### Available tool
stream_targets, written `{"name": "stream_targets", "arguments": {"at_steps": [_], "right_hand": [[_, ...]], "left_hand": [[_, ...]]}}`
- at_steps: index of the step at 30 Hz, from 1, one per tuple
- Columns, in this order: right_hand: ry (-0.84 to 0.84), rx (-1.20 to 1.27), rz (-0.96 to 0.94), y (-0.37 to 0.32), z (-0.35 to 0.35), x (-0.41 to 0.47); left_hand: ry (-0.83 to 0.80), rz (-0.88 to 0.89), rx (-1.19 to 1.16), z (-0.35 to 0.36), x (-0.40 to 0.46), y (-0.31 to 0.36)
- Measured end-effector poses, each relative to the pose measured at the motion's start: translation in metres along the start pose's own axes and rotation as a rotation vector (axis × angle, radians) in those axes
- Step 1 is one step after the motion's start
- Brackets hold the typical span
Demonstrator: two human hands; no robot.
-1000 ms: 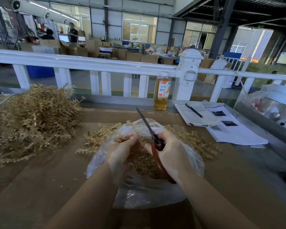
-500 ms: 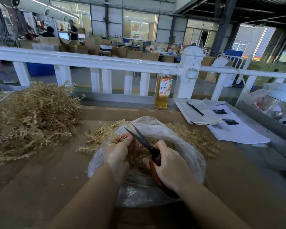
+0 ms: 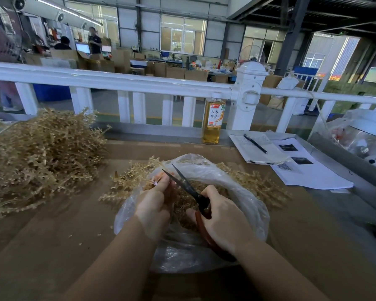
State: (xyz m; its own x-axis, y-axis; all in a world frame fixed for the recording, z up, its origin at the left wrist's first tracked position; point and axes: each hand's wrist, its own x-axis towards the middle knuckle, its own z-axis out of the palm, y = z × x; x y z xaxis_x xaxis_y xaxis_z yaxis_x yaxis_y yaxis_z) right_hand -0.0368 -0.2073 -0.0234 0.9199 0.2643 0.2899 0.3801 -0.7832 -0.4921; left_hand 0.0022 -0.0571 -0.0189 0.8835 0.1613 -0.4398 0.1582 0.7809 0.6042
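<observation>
1. Right hand [image 3: 221,220], five o'clock of the bag: fingers curled through the red-brown handles of the scissors [image 3: 189,187]; blades parted, tips toward eleven o'clock.
2. Left hand [image 3: 154,205], seven o'clock of the bag: pinches a small gold sprig [image 3: 155,183] at the blade tips, above the bag mouth.
3. Plastic bag [image 3: 254,205], centre of the table [image 3: 52,246]: open, holding cuttings [image 3: 182,205].
4. Loose sprigs [image 3: 130,179], just behind the bag from ten to two o'clock.
5. Large heap [image 3: 41,153], ten o'clock.
6. Bottle [image 3: 213,120], twelve o'clock; pen [image 3: 255,143] on papers [image 3: 308,172], two o'clock.

Step judged: trimming, cut pending. Next: close the blades on the stem, clear of the fingertips, so that the offcut drops into the bag.
</observation>
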Motion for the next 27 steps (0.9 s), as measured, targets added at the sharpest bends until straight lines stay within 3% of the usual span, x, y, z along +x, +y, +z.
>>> {"name": "stream_targets", "arguments": {"at_steps": [27], "right_hand": [[-0.02, -0.023, -0.025, 0.0045, 0.0, 0.0005]], "left_hand": [[0.038, 0.043, 0.102, 0.0032, -0.0032, -0.0048]]}}
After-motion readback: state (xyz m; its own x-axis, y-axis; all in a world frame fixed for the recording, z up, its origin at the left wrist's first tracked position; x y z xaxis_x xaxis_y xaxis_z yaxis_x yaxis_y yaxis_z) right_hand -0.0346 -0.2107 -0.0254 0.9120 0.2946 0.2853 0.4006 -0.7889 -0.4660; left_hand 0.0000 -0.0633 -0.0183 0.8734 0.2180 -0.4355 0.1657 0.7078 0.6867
